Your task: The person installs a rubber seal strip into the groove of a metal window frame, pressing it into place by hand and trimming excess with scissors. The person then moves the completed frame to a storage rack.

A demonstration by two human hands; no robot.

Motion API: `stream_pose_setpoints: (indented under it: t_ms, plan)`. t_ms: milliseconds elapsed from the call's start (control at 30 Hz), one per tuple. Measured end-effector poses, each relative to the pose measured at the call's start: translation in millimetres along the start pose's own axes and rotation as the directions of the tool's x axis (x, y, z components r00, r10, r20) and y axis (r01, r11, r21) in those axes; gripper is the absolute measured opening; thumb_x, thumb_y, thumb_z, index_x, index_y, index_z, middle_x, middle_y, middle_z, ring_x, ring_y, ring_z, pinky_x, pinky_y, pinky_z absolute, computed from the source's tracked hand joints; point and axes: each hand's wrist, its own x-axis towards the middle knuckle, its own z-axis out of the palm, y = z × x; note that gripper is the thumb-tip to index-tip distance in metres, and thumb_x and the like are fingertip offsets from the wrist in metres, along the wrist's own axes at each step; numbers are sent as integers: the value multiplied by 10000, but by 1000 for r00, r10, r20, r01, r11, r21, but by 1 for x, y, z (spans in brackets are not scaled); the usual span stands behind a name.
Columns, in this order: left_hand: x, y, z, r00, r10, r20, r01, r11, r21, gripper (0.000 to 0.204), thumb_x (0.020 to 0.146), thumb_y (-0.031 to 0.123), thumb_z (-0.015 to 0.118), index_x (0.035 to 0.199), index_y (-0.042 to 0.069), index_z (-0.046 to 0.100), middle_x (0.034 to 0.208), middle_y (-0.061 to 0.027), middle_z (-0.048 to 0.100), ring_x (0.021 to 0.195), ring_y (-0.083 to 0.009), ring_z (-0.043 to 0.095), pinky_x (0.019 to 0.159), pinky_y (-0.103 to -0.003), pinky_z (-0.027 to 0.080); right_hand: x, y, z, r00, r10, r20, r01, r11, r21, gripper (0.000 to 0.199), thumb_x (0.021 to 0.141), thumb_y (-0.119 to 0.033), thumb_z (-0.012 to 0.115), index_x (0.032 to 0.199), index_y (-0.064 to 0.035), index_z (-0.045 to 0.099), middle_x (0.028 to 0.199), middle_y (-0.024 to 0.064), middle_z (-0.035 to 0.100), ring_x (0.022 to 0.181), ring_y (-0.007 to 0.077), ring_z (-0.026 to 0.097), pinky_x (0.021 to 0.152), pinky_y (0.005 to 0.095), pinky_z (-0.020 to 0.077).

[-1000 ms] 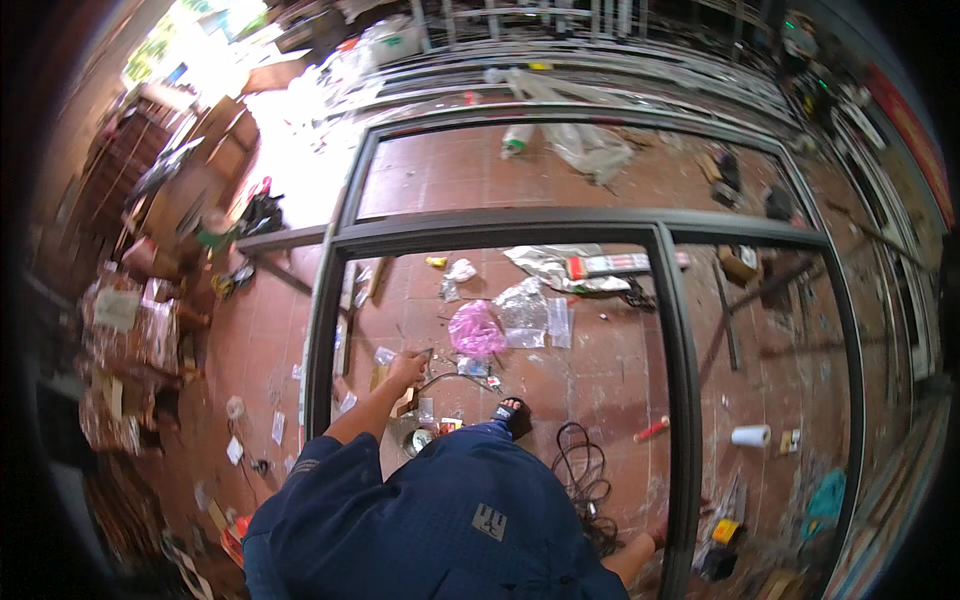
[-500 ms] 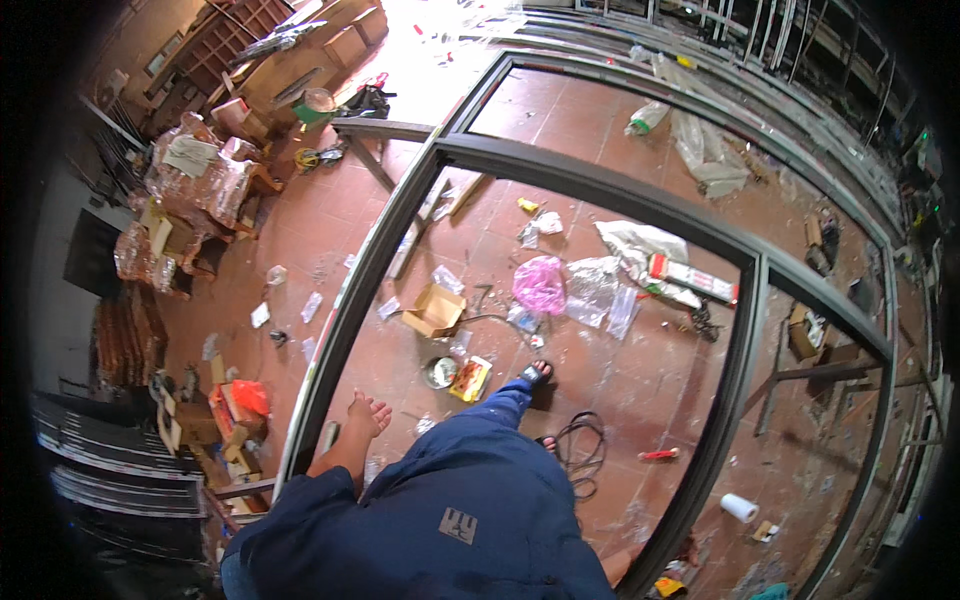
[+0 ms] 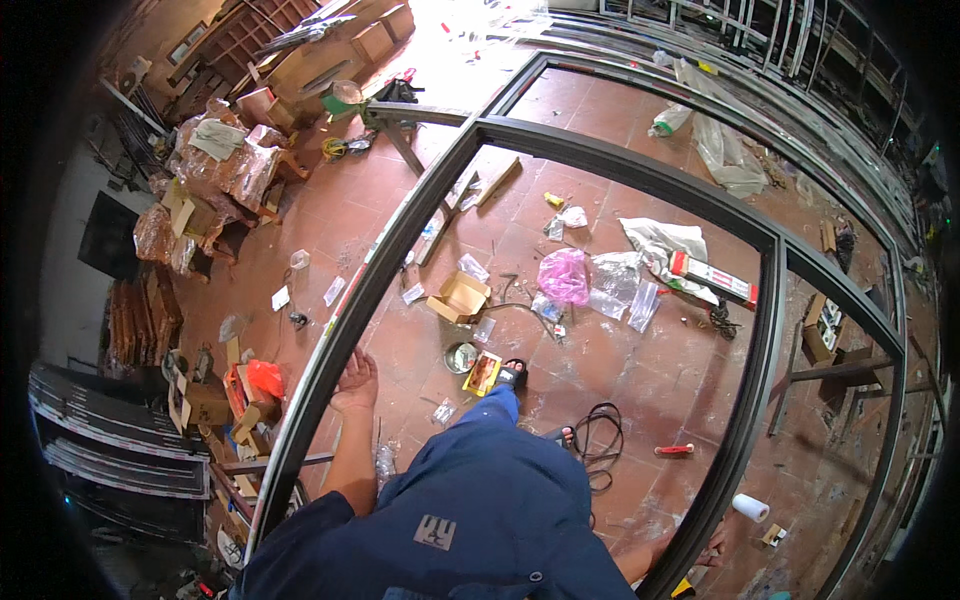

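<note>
Shifted since half a second ago: left hand [image 3: 356,380] now up against the dark metal frame [image 3: 395,250], fingers loosely curled on its left rail. Rail's long axis running from beside that hand up and away to the far corner. Right hand [image 3: 712,545] low on the opposite rail, mostly hidden, grip not discernible. Between the rails, beyond the left hand: small cardboard box [image 3: 459,297], pink bag [image 3: 565,276].

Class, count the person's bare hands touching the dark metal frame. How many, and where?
2: the left hand rests on the frame's left bar; the right hand, partly hidden, grips the right bar low down.
</note>
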Motion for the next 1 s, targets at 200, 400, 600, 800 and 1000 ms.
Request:
stream_pose_setpoints:
  t_ms: [200, 400, 600, 800, 1000]
  plan:
    - [6, 16, 24, 806, -89, 585, 119, 993, -13, 586, 935, 504, 548, 1344, 103, 669, 1450, -168, 637, 1335, -406, 576, 1143, -600, 386, -4, -14, 1, 999, -23, 22, 23, 1000, 8, 934, 871, -646, 647, 1456, 50, 436, 1277, 257, 642, 1130, 323, 674, 917, 467, 580]
    - [24, 21, 46, 718, -101, 689, 139, 990, 0, 568, 936, 487, 565, 1344, 109, 677, 1449, -177, 636, 1344, -409, 570, 1159, -609, 369, 11, -10, 10, 997, -45, 61, 42, 998, 53, 954, 870, -660, 639, 1466, 52, 419, 1286, 268, 634, 1129, 330, 676, 906, 468, 586]
    - [22, 23, 47, 711, -101, 696, 151, 988, -11, 550, 937, 470, 582, 1344, 114, 686, 1449, -187, 636, 1352, -413, 564, 1175, -618, 351, 21, 10, 24, 996, 6, 92, -14, 996, 90, 975, 869, -674, 632, 1475, 54, 402, 1295, 280, 625, 1127, 337, 678, 895, 468, 591]
    - [10, 46, 51, 703, -45, 710, 137, 988, -73, 533, 938, 453, 599, 1344, 120, 694, 1448, -196, 635, 1360, -416, 558, 1192, -627, 333, 31, 2, 50, 982, 21, 190, -35, 997, 72, 995, 868, -688, 624, 1485, 55, 385, 1304, 291, 616, 1126, 345, 681, 884, 469, 597]
    - [2, 87, 53, 700, 30, 713, 96, 986, -137, 517, 940, 436, 616, 1344, 126, 703, 1447, -205, 634, 1368, -420, 552, 1208, -637, 315, 20, -13, 73, 961, 34, 274, -43, 999, 26, 1016, 867, -702, 617, 1494, 57, 368, 1313, 302, 608, 1124, 352, 683, 873, 470, 602]
